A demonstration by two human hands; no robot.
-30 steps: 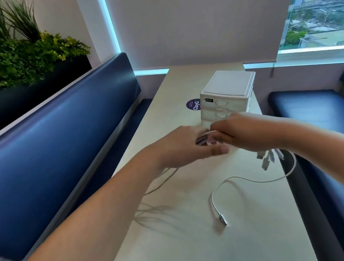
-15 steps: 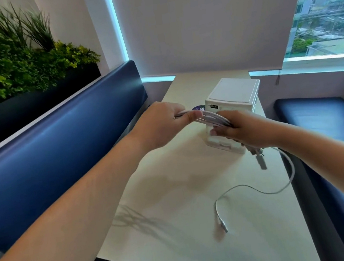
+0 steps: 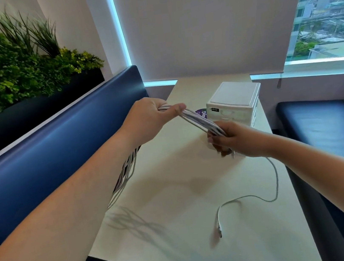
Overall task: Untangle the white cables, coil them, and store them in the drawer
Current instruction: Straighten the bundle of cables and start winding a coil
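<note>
Now, from the head camera, a small white plastic drawer box [image 3: 234, 103] stands on the pale table [image 3: 176, 196]. Its drawers are all pushed in, so what is inside cannot be seen. Just in front of the box, a bunch of thin white cables [image 3: 198, 121] is stretched in the air between two hands. The left hand [image 3: 149, 120], left of the box, curls its fingers round the bunch, thumb pressed on top. The right hand [image 3: 237, 140], right in front of the box, wraps its fingers round the other end. More loops hang under the left arm. One loose white cable tail [image 3: 272, 182] drops from the right hand onto the table, nearer than the box. A round purple sticker [image 3: 200, 112] lies just left of the box.
</note>
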